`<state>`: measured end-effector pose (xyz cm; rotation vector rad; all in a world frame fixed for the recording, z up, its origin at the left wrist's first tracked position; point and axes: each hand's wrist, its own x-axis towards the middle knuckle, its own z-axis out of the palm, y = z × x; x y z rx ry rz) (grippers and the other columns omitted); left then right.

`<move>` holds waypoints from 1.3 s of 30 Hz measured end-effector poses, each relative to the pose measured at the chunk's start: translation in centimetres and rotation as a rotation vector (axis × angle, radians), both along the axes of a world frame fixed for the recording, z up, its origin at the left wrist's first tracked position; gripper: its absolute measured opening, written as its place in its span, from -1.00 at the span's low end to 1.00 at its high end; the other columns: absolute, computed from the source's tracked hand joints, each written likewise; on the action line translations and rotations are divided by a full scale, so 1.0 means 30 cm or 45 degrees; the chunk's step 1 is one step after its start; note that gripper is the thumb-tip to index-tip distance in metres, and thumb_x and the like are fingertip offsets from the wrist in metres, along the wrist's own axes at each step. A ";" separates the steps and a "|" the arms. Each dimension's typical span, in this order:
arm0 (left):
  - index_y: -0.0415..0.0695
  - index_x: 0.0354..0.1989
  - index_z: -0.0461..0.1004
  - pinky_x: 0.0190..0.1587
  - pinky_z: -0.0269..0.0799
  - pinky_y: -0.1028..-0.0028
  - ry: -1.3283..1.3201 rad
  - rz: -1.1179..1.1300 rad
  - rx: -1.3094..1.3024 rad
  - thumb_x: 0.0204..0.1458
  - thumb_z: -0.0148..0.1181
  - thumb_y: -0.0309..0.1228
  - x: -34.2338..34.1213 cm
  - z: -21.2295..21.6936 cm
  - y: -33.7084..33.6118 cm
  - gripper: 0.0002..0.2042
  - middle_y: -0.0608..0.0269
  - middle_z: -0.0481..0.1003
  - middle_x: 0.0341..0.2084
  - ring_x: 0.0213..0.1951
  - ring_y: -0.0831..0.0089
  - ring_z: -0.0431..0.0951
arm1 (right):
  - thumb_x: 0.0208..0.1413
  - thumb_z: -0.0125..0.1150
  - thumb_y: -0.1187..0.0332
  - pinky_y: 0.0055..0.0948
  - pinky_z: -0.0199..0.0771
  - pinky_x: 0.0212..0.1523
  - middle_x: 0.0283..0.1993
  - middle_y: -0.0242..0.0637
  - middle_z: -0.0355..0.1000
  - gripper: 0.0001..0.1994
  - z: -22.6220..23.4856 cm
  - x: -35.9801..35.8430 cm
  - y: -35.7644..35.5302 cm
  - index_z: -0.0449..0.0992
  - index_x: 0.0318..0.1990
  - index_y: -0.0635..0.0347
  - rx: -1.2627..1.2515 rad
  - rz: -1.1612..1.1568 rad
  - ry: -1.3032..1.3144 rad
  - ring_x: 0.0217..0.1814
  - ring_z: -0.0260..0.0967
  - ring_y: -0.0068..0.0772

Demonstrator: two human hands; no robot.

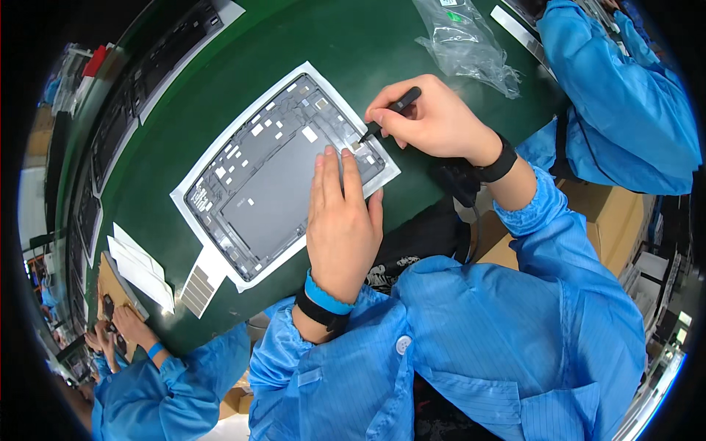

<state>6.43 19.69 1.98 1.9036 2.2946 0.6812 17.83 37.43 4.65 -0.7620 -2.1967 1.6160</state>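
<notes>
In front of me a dark grey tablet back housing lies on a white sheet, with several small white pads stuck inside it. My left hand rests flat on the housing, its fingers stretched out across the inner face. A black pen-like tool is gripped in my right hand. Its tip meets the housing near the upper right end, by a small tan patch. Both wrists wear black bands, and the left one also has a blue band.
A strip of grey-brown adhesive pieces and folded white papers lie left of the sheet on the green table. A clear plastic bag sits at the back. More dark housings line the far left. Blue-sleeved co-workers flank me on both sides.
</notes>
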 end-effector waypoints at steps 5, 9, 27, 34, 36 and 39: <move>-0.31 0.22 0.29 0.11 0.43 0.19 0.009 0.025 -0.025 0.08 0.24 -0.35 0.013 0.000 0.017 -0.45 -0.21 0.32 0.16 0.18 -0.12 0.38 | 0.05 0.20 0.40 -0.57 0.35 -0.57 -0.59 -0.31 0.49 -0.82 -0.019 -0.003 0.006 0.63 -0.32 0.35 0.039 -0.049 -0.007 -0.64 0.38 -0.61; -0.30 0.22 0.30 0.06 0.45 0.21 0.050 0.038 -0.011 0.06 0.25 -0.34 0.003 0.022 0.021 -0.44 -0.17 0.35 0.12 0.11 -0.10 0.42 | 0.04 0.19 0.38 -0.53 0.37 -0.54 -0.61 -0.27 0.48 -0.81 0.021 -0.017 0.030 0.62 -0.35 0.36 0.149 0.036 -0.001 -0.61 0.40 -0.55; -0.20 0.18 0.34 0.14 0.25 0.04 0.087 0.355 0.158 0.01 0.29 -0.13 -0.074 0.087 -0.117 -0.40 -0.13 0.34 0.07 0.09 -0.06 0.34 | 0.40 -0.09 0.22 -0.53 0.45 -0.16 -0.05 -0.17 0.54 -0.62 0.027 0.072 -0.085 0.39 0.18 0.31 0.033 -0.354 0.406 -0.13 0.55 -0.43; -0.35 -0.24 0.48 -0.09 0.33 0.08 0.288 0.971 -0.171 0.09 0.17 -0.34 -0.409 0.037 -0.353 -0.74 -0.15 0.44 -0.28 -0.20 -0.10 0.41 | 0.00 0.39 0.26 -0.03 0.10 0.36 0.33 0.03 0.25 -0.34 -0.022 0.033 -0.223 0.27 0.25 0.22 0.891 0.178 -0.223 0.40 0.12 0.14; -0.34 -0.33 0.50 -0.11 0.33 0.08 0.248 0.905 -0.236 0.10 0.15 -0.37 -0.431 0.024 -0.343 -0.78 -0.17 0.46 -0.31 -0.22 -0.10 0.42 | -0.03 0.42 0.23 -0.02 0.13 0.34 0.32 0.08 0.24 -0.33 -0.043 0.038 -0.223 0.30 0.24 0.21 0.908 0.182 -0.190 0.37 0.15 0.17; -0.32 -0.37 0.48 -0.18 0.36 0.10 0.279 0.726 -0.198 0.18 0.04 -0.38 -0.456 0.027 -0.336 -0.78 -0.16 0.48 -0.41 -0.27 -0.08 0.45 | 0.00 0.39 0.22 -0.05 0.22 0.30 0.28 0.14 0.26 -0.40 -0.070 0.035 -0.230 0.35 0.18 0.24 1.140 0.145 -0.217 0.33 0.21 0.15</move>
